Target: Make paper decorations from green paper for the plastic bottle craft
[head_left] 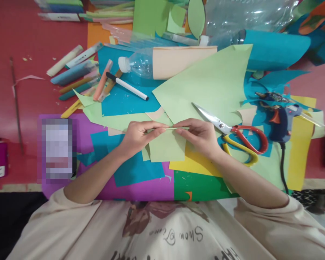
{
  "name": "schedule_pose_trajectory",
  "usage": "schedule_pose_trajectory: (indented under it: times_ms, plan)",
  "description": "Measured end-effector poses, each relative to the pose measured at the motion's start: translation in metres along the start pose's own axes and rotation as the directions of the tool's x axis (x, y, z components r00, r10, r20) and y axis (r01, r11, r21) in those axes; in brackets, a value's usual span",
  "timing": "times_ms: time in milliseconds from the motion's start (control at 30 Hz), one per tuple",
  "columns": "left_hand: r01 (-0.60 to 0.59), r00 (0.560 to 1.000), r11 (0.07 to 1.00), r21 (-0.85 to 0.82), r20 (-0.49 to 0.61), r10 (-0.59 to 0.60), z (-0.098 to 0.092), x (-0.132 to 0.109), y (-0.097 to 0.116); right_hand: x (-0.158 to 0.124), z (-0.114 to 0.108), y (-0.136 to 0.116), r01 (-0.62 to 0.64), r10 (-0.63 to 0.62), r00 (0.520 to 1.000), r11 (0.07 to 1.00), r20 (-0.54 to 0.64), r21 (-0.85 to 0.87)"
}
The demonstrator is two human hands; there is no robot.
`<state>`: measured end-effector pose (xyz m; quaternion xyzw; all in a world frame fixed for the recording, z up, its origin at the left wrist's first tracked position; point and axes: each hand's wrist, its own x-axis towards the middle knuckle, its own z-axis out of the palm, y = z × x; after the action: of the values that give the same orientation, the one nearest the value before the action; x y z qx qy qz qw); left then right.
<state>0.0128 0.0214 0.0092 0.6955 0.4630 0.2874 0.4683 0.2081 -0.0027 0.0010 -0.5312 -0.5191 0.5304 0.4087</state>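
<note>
Both hands pinch the top edge of a small light green paper piece (pixel 168 148), which hangs down from a thin rolled or folded edge between them. My left hand (pixel 139 135) grips the edge's left end with thumb and fingers closed. My right hand (pixel 200 135) pinches the right end the same way. The paper is held just above a pile of coloured sheets: yellow (pixel 195 164), teal (pixel 137 169), purple (pixel 148 189) and dark green (pixel 200 186).
Red- and yellow-handled scissors (pixel 233 131) lie open right of my right hand. A blue glue gun (pixel 280 119) with a black cord is further right. A large light green sheet (pixel 211 85), a plastic bottle (pixel 137 65), a black-capped marker (pixel 127 86) and rolled paper sticks (pixel 76 72) lie beyond.
</note>
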Motion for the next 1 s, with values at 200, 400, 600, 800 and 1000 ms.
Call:
schedule_pose_trajectory:
  times_ms: [200, 400, 600, 800, 1000]
  plan:
    - [-0.038, 0.999, 0.999, -0.023, -0.025, 0.038, 0.0025, 0.0012, -0.0042, 0.0006, 0.0005, 0.0012, 0.028, -0.027, 1.0, 0.999, -0.016, 0.02]
    - [-0.012, 1.0, 0.999, -0.047, -0.017, 0.011, 0.0032, 0.0028, -0.0062, 0.0016, -0.0003, -0.0002, 0.019, -0.019, 0.999, 1.0, -0.039, -0.005]
    - [0.007, 1.0, 0.998, -0.063, -0.03, -0.009, 0.0039, 0.003, -0.0068, 0.0032, -0.0002, -0.0038, 0.015, -0.015, 1.0, 0.998, -0.003, 0.059]
    - [0.002, 0.999, 0.996, -0.093, -0.038, -0.005, 0.0043, 0.0029, -0.0058, 0.0051, -0.0004, -0.0034, 0.02, -0.021, 1.0, 0.995, 0.015, 0.093]
    - [0.008, 0.999, 0.987, -0.159, -0.037, -0.014, 0.0048, 0.0033, -0.0042, 0.0046, -0.0014, -0.0013, 0.052, -0.055, 0.998, 0.991, 0.019, 0.12]
